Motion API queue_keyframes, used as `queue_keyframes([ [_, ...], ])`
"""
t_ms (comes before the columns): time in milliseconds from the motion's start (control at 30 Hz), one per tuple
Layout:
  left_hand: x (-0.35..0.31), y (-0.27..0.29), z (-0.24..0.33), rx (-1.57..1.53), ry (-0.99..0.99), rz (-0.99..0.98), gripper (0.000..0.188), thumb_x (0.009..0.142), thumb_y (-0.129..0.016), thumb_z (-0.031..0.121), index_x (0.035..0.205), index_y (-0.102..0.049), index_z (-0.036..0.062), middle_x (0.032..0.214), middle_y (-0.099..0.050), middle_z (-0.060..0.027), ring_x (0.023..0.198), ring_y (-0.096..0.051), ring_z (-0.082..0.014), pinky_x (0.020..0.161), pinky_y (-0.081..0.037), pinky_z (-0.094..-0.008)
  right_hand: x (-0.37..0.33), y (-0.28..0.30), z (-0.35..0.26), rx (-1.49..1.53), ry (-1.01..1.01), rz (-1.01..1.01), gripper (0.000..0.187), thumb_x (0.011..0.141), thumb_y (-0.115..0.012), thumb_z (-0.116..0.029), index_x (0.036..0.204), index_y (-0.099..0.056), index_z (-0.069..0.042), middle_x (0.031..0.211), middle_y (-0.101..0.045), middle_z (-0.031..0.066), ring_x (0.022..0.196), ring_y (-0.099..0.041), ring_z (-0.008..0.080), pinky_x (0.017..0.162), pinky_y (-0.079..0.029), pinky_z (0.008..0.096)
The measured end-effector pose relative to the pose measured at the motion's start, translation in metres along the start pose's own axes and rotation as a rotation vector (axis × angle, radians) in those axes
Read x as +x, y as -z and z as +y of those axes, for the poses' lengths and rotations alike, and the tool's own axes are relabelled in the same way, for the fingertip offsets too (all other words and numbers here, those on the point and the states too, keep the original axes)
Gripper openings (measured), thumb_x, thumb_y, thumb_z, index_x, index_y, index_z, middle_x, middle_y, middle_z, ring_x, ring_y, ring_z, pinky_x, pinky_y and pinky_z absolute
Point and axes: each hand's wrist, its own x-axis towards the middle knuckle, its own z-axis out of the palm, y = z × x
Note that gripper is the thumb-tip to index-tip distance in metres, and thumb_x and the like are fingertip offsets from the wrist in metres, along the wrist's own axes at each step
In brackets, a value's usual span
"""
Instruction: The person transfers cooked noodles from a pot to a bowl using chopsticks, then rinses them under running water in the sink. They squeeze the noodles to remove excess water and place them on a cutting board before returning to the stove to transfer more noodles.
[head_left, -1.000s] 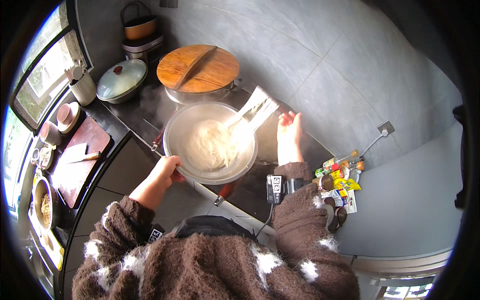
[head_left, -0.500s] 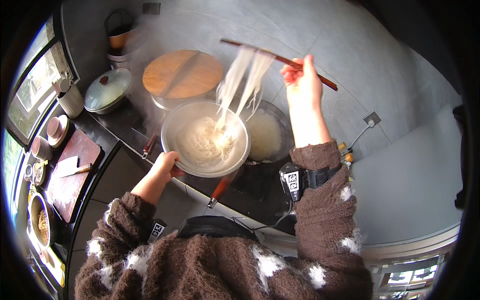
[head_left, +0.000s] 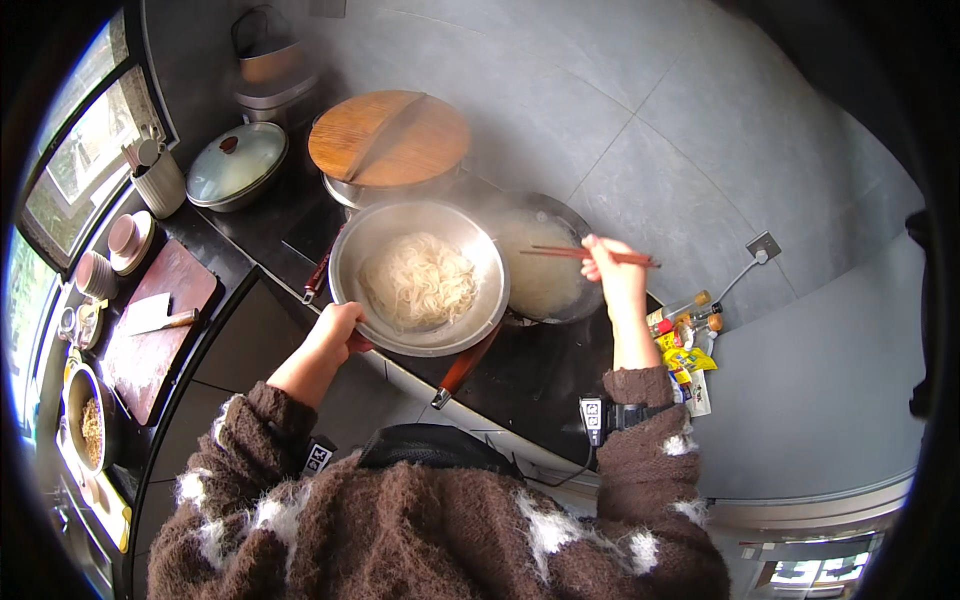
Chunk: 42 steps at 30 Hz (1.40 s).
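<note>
My left hand (head_left: 340, 332) grips the rim of a wide metal bowl (head_left: 355, 240) at its near left side. A heap of pale flat noodles (head_left: 425, 280) lies in the bowl. In my right hand (head_left: 614, 262) is a pair of dark red chopsticks (head_left: 560, 252), closed between the fingers and pointing left over a wok (head_left: 575, 225). No noodles hang from the chopsticks. The wok holds cloudy, pale liquid (head_left: 540, 280) and stands just right of the bowl, whose edge overlaps it. Below the bowl, a reddish-brown handle (head_left: 468, 370) sticks out toward me.
A pot with a wooden lid (head_left: 390, 135) stands behind the bowl, a glass-lidded pan (head_left: 238, 165) farther left. On the left counter lie a cutting board (head_left: 185, 280) and a cleaver (head_left: 150, 315). Bottles and packets (head_left: 687, 345) stand at the right. Steam blurs the back.
My right hand has come down from high above, and the chopsticks are now low over the wok. The noodles that hung from them are now in the bowl.
</note>
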Motion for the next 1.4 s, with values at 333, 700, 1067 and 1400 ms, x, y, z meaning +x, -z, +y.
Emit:
queue_keyframes([
  [333,-0.006,-0.004,0.009,0.077,0.003,-0.006,0.021,0.074,-0.051,0.012,0.084,-0.059,-0.0053,0.067,-0.060,-0.0133,0.051,-0.057,-0.0249,0.047,-0.051,-0.0344,0.019,-0.066,0.102,0.862,-0.271,0.198,0.037,0.090,-0.056,-0.036,0.097,-0.057,0.001,0.076,-0.060,0.0086,0.069,-0.060,0.0169,0.068,-0.052,0.0290],
  [700,-0.010,-0.005,0.012,0.015,0.006,0.007,0.020,0.073,-0.051,0.012,0.082,-0.060,-0.0039,0.068,-0.060,-0.0123,0.053,-0.058,-0.0238,0.049,-0.051,-0.0346,0.016,-0.066,-0.025,0.264,-0.010,-0.255,0.025,0.089,-0.060,-0.022,0.090,-0.063,0.003,0.072,-0.065,0.0085,0.058,-0.061,0.0133,0.057,-0.051,0.0247],
  [1067,-0.036,0.006,-0.002,-0.148,-0.055,0.088,0.021,0.071,-0.051,0.013,0.079,-0.059,-0.0051,0.062,-0.059,-0.0122,0.044,-0.054,-0.0204,0.044,-0.049,-0.0290,-0.047,0.017,0.057,-0.213,0.083,-0.003,0.020,0.093,-0.053,-0.022,0.092,-0.061,-0.004,0.070,-0.062,0.0044,0.060,-0.060,0.0112,0.056,-0.047,0.0248],
  [1400,-0.120,0.034,-0.034,-0.327,-0.137,0.360,0.017,0.073,-0.051,0.011,0.075,-0.058,-0.0044,0.059,-0.055,-0.0089,0.043,-0.051,-0.0179,0.040,-0.044,-0.0260,-0.029,-0.009,0.106,-0.789,0.625,-0.337,0.011,0.074,-0.071,-0.017,0.076,-0.064,-0.008,0.071,-0.059,0.0053,0.069,-0.056,0.0257,0.064,-0.043,0.0361],
])
